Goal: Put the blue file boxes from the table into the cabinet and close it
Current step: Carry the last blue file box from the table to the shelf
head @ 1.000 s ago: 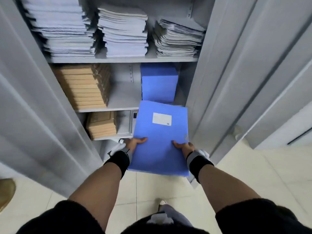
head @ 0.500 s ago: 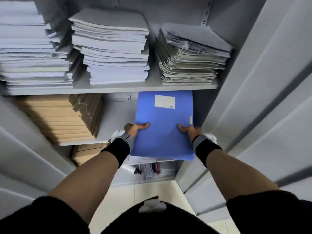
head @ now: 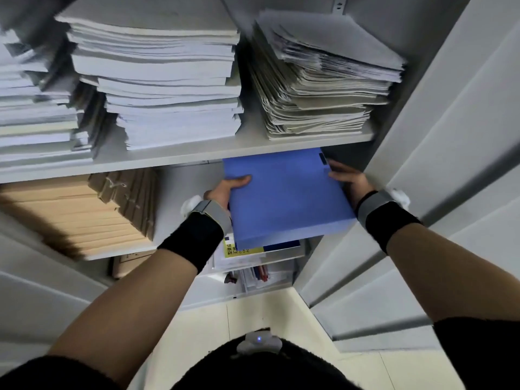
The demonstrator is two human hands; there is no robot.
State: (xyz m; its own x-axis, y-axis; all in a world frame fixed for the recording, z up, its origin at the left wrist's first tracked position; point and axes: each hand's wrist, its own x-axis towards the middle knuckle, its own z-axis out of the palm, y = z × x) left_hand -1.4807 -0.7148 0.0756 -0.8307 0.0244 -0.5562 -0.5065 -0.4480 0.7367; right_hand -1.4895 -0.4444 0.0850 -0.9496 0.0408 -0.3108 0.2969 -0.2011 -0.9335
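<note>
A blue file box (head: 284, 195) lies flat, partway into the right side of the grey cabinet's middle shelf (head: 174, 209), its far end hidden under the shelf above. My left hand (head: 228, 187) grips its left edge, thumb on top. My right hand (head: 347, 178) grips its right edge near the far corner. The box's near end sticks out past the shelf front. The blue box seen earlier on that shelf is hidden beneath it.
White paper stacks (head: 160, 77) and a greyer stack (head: 323, 85) fill the upper shelf. Brown folders (head: 84, 215) take the middle shelf's left. Booklets and pens (head: 253, 263) lie lower down. The open right door (head: 450, 164) stands close beside my right arm.
The blue box has gone from tilted in front of the cabinet to flat and deeper into the middle shelf. Both hands slid from its near corners to its sides. My view moved closer.
</note>
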